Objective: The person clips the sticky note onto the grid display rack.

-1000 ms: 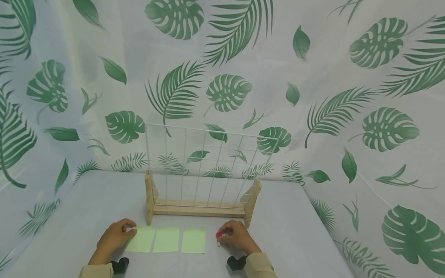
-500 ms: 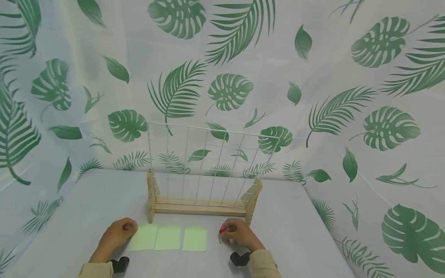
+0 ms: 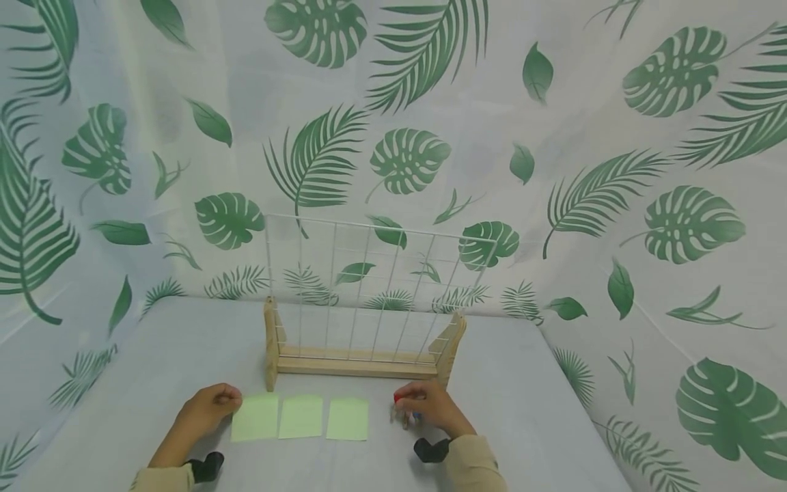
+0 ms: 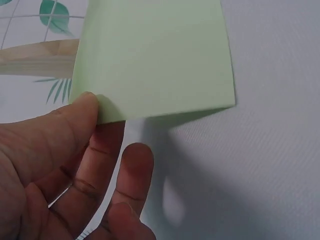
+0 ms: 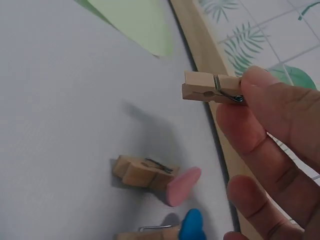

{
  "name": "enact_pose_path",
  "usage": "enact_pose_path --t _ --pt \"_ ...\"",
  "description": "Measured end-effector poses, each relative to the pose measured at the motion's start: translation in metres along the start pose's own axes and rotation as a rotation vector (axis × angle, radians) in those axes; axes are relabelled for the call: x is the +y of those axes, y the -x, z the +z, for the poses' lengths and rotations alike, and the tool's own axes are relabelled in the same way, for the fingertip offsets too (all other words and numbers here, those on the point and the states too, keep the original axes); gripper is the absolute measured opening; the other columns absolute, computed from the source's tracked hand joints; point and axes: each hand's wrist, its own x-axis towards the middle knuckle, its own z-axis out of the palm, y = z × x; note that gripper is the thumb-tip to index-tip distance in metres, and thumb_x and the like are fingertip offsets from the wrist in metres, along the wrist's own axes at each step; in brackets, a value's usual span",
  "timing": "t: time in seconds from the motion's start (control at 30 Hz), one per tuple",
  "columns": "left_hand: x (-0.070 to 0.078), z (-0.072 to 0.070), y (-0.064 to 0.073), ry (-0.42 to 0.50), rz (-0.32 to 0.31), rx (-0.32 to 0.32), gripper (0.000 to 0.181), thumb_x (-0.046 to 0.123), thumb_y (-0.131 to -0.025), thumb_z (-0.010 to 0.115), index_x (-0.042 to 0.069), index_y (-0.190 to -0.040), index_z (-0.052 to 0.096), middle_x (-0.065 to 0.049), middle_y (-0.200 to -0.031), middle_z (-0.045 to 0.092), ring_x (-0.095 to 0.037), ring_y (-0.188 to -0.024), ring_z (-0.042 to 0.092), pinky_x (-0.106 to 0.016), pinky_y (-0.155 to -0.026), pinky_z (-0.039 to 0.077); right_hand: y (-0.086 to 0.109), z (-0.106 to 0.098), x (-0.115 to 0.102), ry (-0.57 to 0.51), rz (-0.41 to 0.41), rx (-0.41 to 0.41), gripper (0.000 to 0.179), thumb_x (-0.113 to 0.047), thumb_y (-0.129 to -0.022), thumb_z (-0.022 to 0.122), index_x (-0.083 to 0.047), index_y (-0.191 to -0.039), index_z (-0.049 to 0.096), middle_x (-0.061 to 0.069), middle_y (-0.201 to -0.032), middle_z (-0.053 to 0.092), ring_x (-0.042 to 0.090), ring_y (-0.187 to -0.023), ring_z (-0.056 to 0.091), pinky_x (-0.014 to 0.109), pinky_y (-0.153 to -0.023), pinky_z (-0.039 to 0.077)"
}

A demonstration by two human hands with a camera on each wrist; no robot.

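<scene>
Clothespin point(image 5: 212, 89) higher, in right hand point(image 3: 433, 406)

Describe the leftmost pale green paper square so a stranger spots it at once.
Find the white wire grid on its wooden stand. In front is a row of three pale green paper squares. Yours is the leftmost square, the only one whose corner the left hand pinches.

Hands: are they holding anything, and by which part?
Left hand pinches a green note by a corner; right hand pinches a clothespin by one end.
</scene>
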Motion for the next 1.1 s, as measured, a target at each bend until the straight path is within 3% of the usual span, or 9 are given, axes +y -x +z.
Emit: enact_pose_path --t 0.2,0.47,0.7,1.1 --pt "-0.003 -0.007 0.001 0.006 0.004 -0.002 0.022 0.016 -0.103 0.071 -0.005 -0.109 0.07 -0.011 -0.1 0.074 -0.029 -0.094 0.068 -0.05 -0.084 0.055 0.0 -0.004 -0.008 -0.024 0.008 -0.002 0.018 -0.008 -0.096 0.081 0.002 -0.11 0.08 0.007 -0.1 0.079 0.014 -0.083 0.062 0.026 -0.069 0.049" --pt "-0.008 -0.013 -0.002 0.094 0.006 -0.027 0.024 0.02 -0.104 0.072 -0.003 -0.111 0.069 -0.009 -0.095 0.074 -0.02 -0.084 0.069 -0.039 -0.074 0.056 -0.004 -0.008 -0.017 0.024 -0.076 0.018 0.02 -0.011 -0.098 0.08 0.004 -0.111 0.081 0.01 -0.108 0.08 0.012 -0.092 0.064 0.025 -0.075 0.05" --pt "0.01 -0.016 0.005 0.156 -0.026 0.012 0.022 0.014 -0.107 0.068 -0.006 -0.116 0.068 -0.009 -0.099 0.073 -0.019 -0.085 0.069 -0.036 -0.072 0.061 -0.006 -0.01 -0.025 -0.006 -0.126 0.045 0.016 -0.008 -0.097 0.08 0.002 -0.11 0.079 0.007 -0.099 0.078 0.01 -0.089 0.066 0.025 -0.077 0.052" --pt "0.038 -0.025 0.016 0.197 0.038 0.111 0.021 0.015 -0.108 0.067 -0.004 -0.117 0.069 -0.009 -0.102 0.075 -0.019 -0.085 0.07 -0.033 -0.07 0.065 -0.004 -0.016 -0.044 -0.104 -0.183 0.038 0.025 -0.007 -0.1 0.077 0.012 -0.116 0.073 0.017 -0.107 0.078 0.012 -0.09 0.074 0.022 -0.083 0.058"
